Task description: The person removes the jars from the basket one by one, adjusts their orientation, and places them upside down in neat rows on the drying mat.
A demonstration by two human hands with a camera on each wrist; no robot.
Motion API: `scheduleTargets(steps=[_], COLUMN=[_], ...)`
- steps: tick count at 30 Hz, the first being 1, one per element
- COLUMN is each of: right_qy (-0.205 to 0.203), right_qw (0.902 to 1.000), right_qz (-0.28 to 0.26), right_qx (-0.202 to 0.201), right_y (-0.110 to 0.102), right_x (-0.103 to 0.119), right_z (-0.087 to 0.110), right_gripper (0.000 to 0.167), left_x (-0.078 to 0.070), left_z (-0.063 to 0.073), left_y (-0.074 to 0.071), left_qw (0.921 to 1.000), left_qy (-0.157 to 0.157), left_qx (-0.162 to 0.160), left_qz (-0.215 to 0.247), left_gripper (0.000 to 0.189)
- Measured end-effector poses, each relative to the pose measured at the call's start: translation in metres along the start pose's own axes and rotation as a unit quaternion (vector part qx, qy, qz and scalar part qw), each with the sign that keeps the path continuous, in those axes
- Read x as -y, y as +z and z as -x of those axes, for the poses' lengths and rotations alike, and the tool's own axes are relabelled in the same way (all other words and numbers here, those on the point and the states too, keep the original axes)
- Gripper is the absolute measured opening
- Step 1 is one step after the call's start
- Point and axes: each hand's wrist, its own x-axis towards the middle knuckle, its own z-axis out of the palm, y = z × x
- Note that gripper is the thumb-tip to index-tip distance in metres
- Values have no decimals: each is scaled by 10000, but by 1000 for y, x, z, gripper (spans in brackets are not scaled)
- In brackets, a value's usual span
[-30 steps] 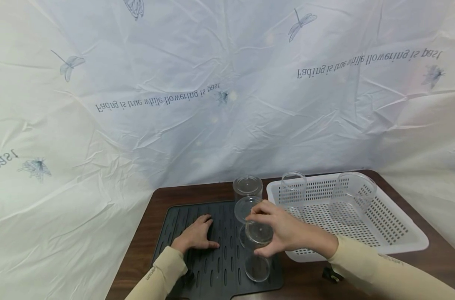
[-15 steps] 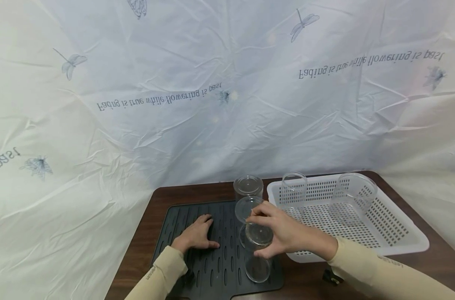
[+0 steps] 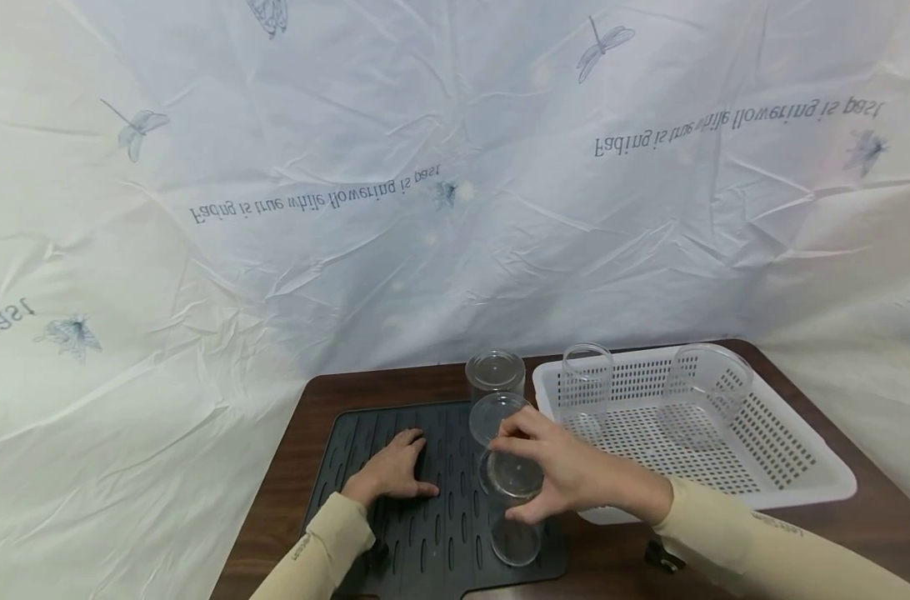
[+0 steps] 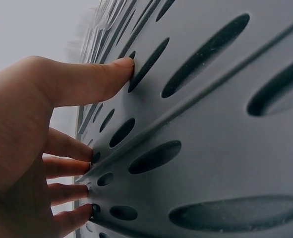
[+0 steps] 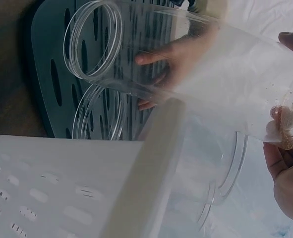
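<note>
In the head view my right hand (image 3: 552,467) pinches the base of a clear jar (image 3: 517,477) between thumb and fingers. The jar is upside down, its rim low over the dark grey drying mat (image 3: 425,542); I cannot tell whether the rim touches the mat. The right wrist view shows the jar's clear wall (image 5: 235,74) and ringed rim. Just behind it stands another clear jar (image 3: 492,412), and a further clear jar (image 3: 496,375) is at the mat's back edge. My left hand (image 3: 395,471) rests on the mat, fingers and thumb spread, holding nothing.
A white perforated basket (image 3: 815,475) stands at the right, with a narrow clear container (image 3: 586,387) and a wider clear container (image 3: 706,396) inside. The brown table (image 3: 275,500) shows around the mat. A pale printed sheet (image 3: 425,275) hangs behind the table.
My right hand's fingers and thumb have shifted slightly on the jar's base, and the jar has barely moved. My left hand has stayed in place.
</note>
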Motion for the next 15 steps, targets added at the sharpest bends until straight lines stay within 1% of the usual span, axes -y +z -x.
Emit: scheduleTargets(steps=[3,8,13,15], right_qy=[-58,55,300,331], right_qw=[10000,9998,9985,9981], right_qz=[49,3,-162,-200], right_qx=[65,215,424,471], right_y=[1,0,-3,-4], right_x=[2,3,5,5], right_z=[0,2,3,4], right_gripper=[68,72,88,94], left_x=[-1,-1,-1,-1], left_z=[1,1,1,1], left_y=[0,1,0,0], left_qw=[10000,10000,10000,10000], left_qy=[6,-11,-3,20], left_qx=[-6,-7,-14,-16], left_qz=[3,12,-19,-48], left_gripper=[90,90,90,90])
